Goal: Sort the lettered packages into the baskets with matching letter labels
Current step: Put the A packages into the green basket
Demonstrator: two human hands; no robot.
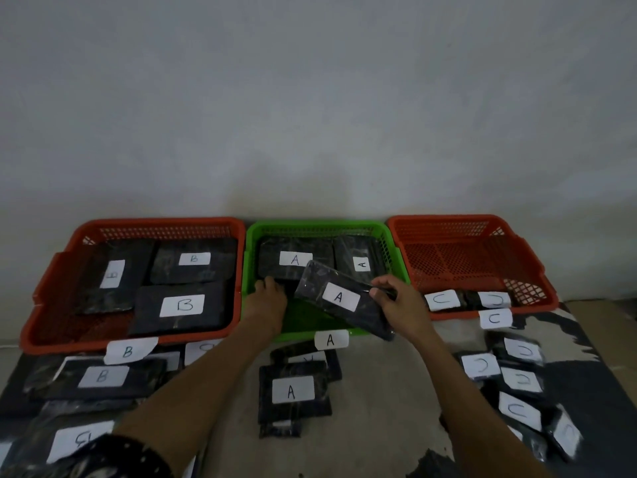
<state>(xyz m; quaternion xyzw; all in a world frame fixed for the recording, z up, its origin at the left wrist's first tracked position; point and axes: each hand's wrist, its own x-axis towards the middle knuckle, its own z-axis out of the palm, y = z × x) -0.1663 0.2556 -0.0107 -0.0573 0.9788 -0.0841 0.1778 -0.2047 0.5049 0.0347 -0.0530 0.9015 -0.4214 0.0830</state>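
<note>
My right hand [400,305] grips a black package labelled A [339,298], held tilted over the green basket [310,227]. Two more A packages [294,260] lie at the back of that basket. My left hand [269,298] reaches inside the green basket, its fingers resting against the edge of the rear left A package. The left red basket [44,322] holds three B packages [182,305]. In the right red basket [482,229], C packages [443,300] sit at the front edge. Paper tags reading B [129,350], A [331,339] and C [495,318] hang on the basket fronts.
Loose packages lie on the table in front: B ones [101,377] at left, A ones [293,391] in the middle, several C ones [520,381] at right. A plain wall rises right behind the baskets. A dark cloth covers the table's right side [586,391].
</note>
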